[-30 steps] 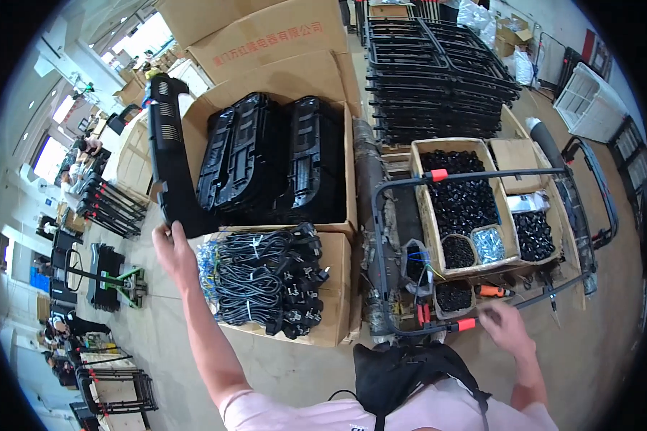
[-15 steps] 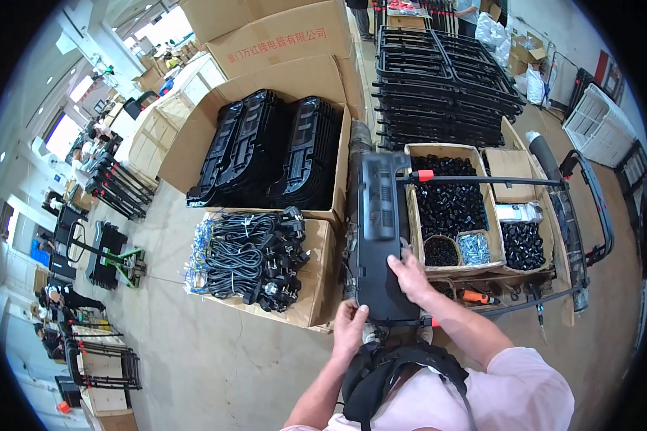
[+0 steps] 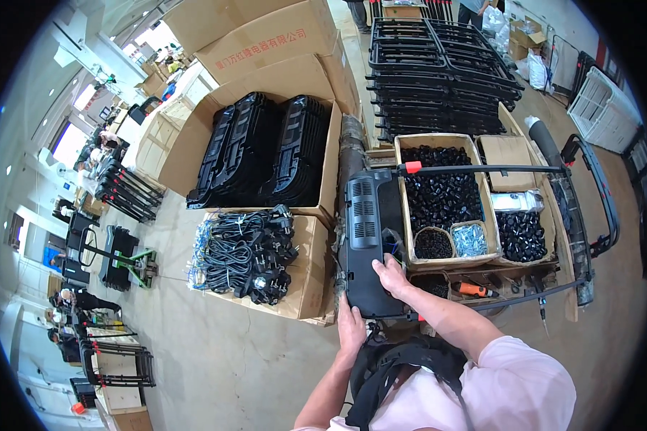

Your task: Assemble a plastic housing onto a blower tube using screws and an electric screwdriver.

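A long black plastic cover (image 3: pixel 366 241) with vent slots lies lengthwise in front of me. My left hand (image 3: pixel 351 329) holds its near left edge, fingers along the side. Against its right edge my right hand (image 3: pixel 392 277) grips with the thumb on top; the other fingers are partly hidden. The cover is tilted, and a dark gap with some thin wires (image 3: pixel 392 241) shows along its right side. A black tubular frame (image 3: pixel 492 169) with red end pieces runs right from the cover.
Right of the cover stand cardboard trays (image 3: pixel 448 265) of small black parts and screws (image 3: pixel 469 241), with an orange-handled tool (image 3: pixel 474 289) nearer me. On the left are bundled power cords (image 3: pixel 244 251) and a carton (image 3: pixel 331 161) of stacked black covers. Black frames (image 3: pixel 438 79) are piled at the back.
The cover has shifted left and tipped, uncovering the dark gap and wires on its right. Both hands moved with it, and the left hand now lies along the cover's side.
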`<move>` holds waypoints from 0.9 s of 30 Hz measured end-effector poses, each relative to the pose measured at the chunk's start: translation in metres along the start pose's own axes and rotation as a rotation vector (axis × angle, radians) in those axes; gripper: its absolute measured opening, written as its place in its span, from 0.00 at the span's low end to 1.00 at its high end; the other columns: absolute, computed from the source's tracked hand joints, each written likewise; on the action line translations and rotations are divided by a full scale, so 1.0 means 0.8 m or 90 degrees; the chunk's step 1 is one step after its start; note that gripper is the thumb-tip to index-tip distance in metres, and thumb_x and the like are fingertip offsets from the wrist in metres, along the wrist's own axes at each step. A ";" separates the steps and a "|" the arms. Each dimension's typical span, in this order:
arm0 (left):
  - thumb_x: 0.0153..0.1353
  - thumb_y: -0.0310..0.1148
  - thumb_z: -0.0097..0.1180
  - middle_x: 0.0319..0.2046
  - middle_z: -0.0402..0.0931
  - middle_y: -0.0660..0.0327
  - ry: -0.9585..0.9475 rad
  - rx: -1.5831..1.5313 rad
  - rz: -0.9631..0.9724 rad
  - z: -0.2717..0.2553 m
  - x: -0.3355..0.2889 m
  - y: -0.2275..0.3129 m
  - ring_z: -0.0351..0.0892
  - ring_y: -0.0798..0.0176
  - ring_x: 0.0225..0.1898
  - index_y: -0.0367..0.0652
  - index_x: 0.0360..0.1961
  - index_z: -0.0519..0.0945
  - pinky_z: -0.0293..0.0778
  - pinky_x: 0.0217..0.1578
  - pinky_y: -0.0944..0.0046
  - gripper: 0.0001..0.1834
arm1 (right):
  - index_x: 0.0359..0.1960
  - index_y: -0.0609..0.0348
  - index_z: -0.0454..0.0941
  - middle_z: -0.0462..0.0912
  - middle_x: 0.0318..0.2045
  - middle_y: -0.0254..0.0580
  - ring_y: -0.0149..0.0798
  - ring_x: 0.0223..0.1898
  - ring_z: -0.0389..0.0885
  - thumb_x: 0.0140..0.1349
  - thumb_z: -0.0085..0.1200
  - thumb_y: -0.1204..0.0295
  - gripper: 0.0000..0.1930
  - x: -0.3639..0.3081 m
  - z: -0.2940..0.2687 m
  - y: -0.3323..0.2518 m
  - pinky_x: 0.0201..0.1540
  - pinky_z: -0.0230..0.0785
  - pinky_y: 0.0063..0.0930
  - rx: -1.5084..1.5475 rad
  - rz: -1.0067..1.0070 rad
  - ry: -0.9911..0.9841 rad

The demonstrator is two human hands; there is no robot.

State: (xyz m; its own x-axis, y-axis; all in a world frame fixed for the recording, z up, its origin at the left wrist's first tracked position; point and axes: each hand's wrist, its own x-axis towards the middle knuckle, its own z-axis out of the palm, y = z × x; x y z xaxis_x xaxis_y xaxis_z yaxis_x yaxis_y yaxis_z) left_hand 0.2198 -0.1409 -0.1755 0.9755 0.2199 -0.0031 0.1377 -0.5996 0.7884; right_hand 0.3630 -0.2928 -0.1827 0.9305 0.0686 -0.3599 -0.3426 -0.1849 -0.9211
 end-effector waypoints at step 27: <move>0.64 0.29 0.62 0.48 0.83 0.51 -0.624 0.175 0.422 0.205 0.125 0.147 0.82 0.45 0.55 0.43 0.53 0.85 0.77 0.59 0.51 0.16 | 0.49 0.61 0.83 0.86 0.35 0.34 0.24 0.30 0.80 0.74 0.56 0.65 0.13 -0.244 -0.367 -0.008 0.29 0.67 0.18 0.185 0.053 0.128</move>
State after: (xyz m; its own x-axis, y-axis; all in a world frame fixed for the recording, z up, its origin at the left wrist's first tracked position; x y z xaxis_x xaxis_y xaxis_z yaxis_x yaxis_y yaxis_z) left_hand 0.3617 -0.3156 -0.1839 0.5706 -0.7949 -0.2063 -0.5210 -0.5446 0.6572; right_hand 0.2214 -0.5926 -0.0631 0.8951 -0.1345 -0.4250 -0.4135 0.1060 -0.9043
